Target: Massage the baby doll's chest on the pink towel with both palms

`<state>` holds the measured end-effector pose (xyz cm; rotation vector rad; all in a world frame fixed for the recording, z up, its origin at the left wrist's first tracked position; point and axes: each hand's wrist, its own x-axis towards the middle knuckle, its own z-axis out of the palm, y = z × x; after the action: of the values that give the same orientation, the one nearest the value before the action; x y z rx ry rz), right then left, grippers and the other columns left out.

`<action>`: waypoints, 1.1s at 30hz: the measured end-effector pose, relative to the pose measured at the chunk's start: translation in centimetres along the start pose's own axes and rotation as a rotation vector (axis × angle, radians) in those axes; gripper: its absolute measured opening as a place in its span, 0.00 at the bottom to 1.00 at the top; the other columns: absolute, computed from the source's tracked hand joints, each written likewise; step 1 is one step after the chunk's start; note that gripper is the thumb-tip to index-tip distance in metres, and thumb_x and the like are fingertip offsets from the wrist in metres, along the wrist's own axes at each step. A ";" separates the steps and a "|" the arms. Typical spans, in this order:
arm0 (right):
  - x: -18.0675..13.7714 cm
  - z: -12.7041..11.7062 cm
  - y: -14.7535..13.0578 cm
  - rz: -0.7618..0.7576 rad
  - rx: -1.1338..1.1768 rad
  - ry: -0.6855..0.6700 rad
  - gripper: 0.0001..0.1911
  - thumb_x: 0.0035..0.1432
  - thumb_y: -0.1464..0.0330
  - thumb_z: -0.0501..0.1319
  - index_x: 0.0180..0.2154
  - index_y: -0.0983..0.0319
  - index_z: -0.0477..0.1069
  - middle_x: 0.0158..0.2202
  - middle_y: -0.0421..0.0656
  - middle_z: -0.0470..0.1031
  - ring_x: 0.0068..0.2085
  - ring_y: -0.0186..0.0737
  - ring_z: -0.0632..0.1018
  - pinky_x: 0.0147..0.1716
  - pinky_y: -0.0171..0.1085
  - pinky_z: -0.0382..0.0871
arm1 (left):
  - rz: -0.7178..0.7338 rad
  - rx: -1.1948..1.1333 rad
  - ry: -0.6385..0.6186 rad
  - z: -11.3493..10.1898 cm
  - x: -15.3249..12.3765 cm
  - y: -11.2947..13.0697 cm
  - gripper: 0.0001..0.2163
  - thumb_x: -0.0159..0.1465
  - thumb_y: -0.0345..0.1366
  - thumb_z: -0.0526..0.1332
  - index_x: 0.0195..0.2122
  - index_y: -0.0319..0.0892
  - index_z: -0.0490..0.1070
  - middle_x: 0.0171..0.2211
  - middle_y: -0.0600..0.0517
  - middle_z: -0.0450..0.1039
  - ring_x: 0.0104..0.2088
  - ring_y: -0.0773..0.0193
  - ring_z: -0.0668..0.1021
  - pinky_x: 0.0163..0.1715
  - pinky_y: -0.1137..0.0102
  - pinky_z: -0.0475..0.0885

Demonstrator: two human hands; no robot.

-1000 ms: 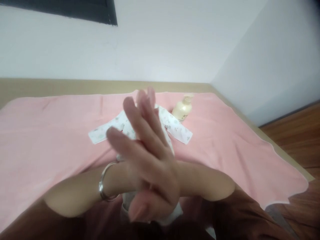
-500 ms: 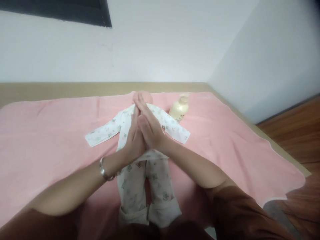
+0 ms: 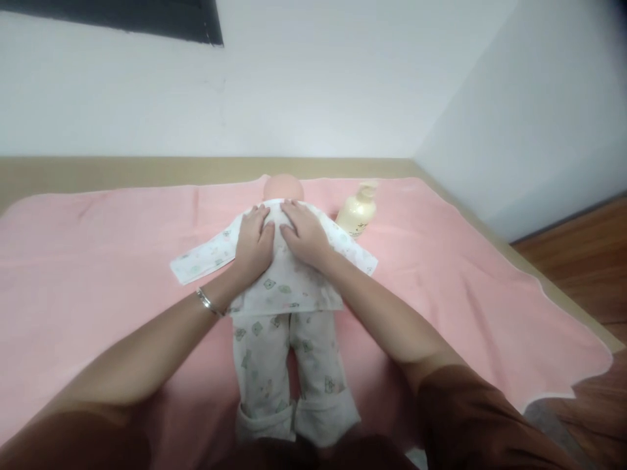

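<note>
While left grip (image 3: 255, 241) rests flat, right grip (image 3: 307, 236) alongside, shirt (image 3: 284, 290) beneath

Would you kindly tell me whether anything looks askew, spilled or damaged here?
Nothing looks spilled or damaged. The patterned shirt lies fairly evenly under the left hand and right hand. The pink cloth is slightly creased, with a wavy right edge; the bottle seems tilted, but lens distortion may explain that.

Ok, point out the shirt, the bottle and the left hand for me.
Shirt (image 3: 287, 279), head view: its printed middle, between the forearms.
Bottle (image 3: 356, 212), head view: its body, below the pump top.
Left hand (image 3: 254, 245), head view: the back of it.
</note>
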<state>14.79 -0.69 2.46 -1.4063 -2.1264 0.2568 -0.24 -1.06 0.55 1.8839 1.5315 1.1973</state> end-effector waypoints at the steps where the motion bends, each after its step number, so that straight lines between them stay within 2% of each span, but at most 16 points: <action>1: 0.2 -0.2 0.4 0.042 -0.028 -0.002 0.28 0.68 0.66 0.48 0.65 0.70 0.63 0.70 0.52 0.63 0.71 0.51 0.63 0.72 0.51 0.54 | -0.002 0.006 0.002 0.0 0.1 -0.2 0.23 0.69 0.41 0.50 0.62 0.40 0.68 0.68 0.43 0.65 0.71 0.51 0.63 0.74 0.48 0.52; 4: 0.2 -0.8 0.5 0.169 -0.133 -0.029 0.29 0.70 0.63 0.46 0.66 0.73 0.62 0.69 0.58 0.62 0.70 0.58 0.64 0.70 0.58 0.55 | 0.017 0.024 -0.003 -0.2 0.1 -0.6 0.23 0.68 0.41 0.51 0.62 0.42 0.68 0.68 0.44 0.66 0.71 0.51 0.63 0.74 0.48 0.54; 7: -0.9 -0.9 -1.2 0.224 -0.231 -0.057 0.31 0.72 0.63 0.45 0.67 0.78 0.58 0.69 0.65 0.61 0.70 0.63 0.63 0.70 0.60 0.54 | 0.046 0.049 -0.018 -0.3 0.2 -0.7 0.24 0.67 0.42 0.50 0.61 0.40 0.69 0.66 0.43 0.67 0.70 0.51 0.64 0.74 0.49 0.54; 10: -2.4 -0.4 -3.3 0.117 -0.263 -0.060 0.32 0.71 0.64 0.46 0.68 0.78 0.56 0.71 0.66 0.56 0.72 0.65 0.59 0.70 0.60 0.52 | 0.065 0.044 -0.005 -0.2 0.2 -0.9 0.23 0.67 0.43 0.49 0.59 0.42 0.71 0.65 0.44 0.70 0.68 0.51 0.67 0.73 0.49 0.57; 13: -2.8 0.0 -4.0 -0.064 -0.231 -0.088 0.30 0.69 0.68 0.48 0.68 0.74 0.59 0.73 0.58 0.54 0.74 0.62 0.54 0.73 0.61 0.45 | 0.071 0.052 0.004 -0.2 0.2 -1.0 0.23 0.69 0.42 0.44 0.57 0.41 0.71 0.64 0.43 0.71 0.67 0.51 0.68 0.72 0.48 0.55; 15: -2.1 0.0 -3.2 -0.123 -0.171 -0.129 0.29 0.67 0.69 0.48 0.67 0.70 0.62 0.73 0.51 0.57 0.74 0.57 0.54 0.74 0.59 0.43 | 0.069 0.079 0.011 -0.1 0.1 -0.9 0.24 0.70 0.41 0.42 0.58 0.41 0.71 0.63 0.43 0.71 0.67 0.52 0.69 0.73 0.48 0.54; 17: -1.0 -0.3 -1.6 -0.115 -0.105 -0.151 0.28 0.69 0.67 0.48 0.67 0.65 0.63 0.73 0.47 0.58 0.74 0.54 0.55 0.73 0.59 0.46 | 0.069 0.113 0.009 -0.1 0.1 -0.7 0.23 0.69 0.41 0.44 0.59 0.41 0.70 0.63 0.43 0.71 0.67 0.52 0.69 0.72 0.49 0.55; 20: 0.5 -0.8 0.6 -0.022 -0.059 -0.122 0.29 0.70 0.63 0.47 0.68 0.64 0.62 0.74 0.49 0.54 0.74 0.55 0.56 0.72 0.59 0.50 | 0.071 0.137 -0.006 0.0 0.1 -0.4 0.23 0.68 0.40 0.47 0.59 0.40 0.70 0.64 0.42 0.70 0.67 0.50 0.68 0.72 0.49 0.55; 23: 0.8 -1.0 1.1 0.037 -0.079 -0.097 0.29 0.70 0.63 0.46 0.68 0.66 0.61 0.74 0.52 0.53 0.73 0.57 0.57 0.70 0.60 0.53 | 0.075 0.130 -0.006 0.0 0.1 -0.4 0.23 0.67 0.40 0.48 0.58 0.40 0.71 0.63 0.42 0.71 0.67 0.50 0.68 0.72 0.48 0.55; 28: -1.3 -0.2 -2.2 0.081 -0.222 -0.055 0.30 0.70 0.67 0.45 0.68 0.76 0.58 0.70 0.63 0.58 0.72 0.61 0.59 0.70 0.61 0.54 | 0.081 0.094 0.023 -0.1 0.1 -0.8 0.22 0.67 0.41 0.49 0.56 0.41 0.72 0.62 0.43 0.72 0.65 0.51 0.70 0.71 0.50 0.60; 31: -2.9 0.4 -4.4 -0.021 -0.249 -0.037 0.30 0.69 0.68 0.46 0.67 0.78 0.58 0.71 0.62 0.56 0.74 0.59 0.55 0.74 0.57 0.48 | 0.069 0.036 0.033 -0.2 -0.1 -1.0 0.21 0.68 0.42 0.47 0.56 0.42 0.72 0.61 0.44 0.72 0.63 0.53 0.72 0.69 0.51 0.63; 33: -3.3 0.5 -4.8 -0.090 -0.232 -0.048 0.29 0.69 0.69 0.46 0.66 0.77 0.61 0.72 0.59 0.57 0.74 0.57 0.55 0.74 0.56 0.46 | 0.046 0.003 0.040 -0.2 -0.2 -1.1 0.22 0.69 0.41 0.46 0.57 0.42 0.71 0.63 0.45 0.71 0.64 0.54 0.71 0.70 0.54 0.63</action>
<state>11.70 -5.63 3.04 -1.4386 -2.3118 0.0084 -1.05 -0.94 -0.22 1.9175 1.5189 1.2601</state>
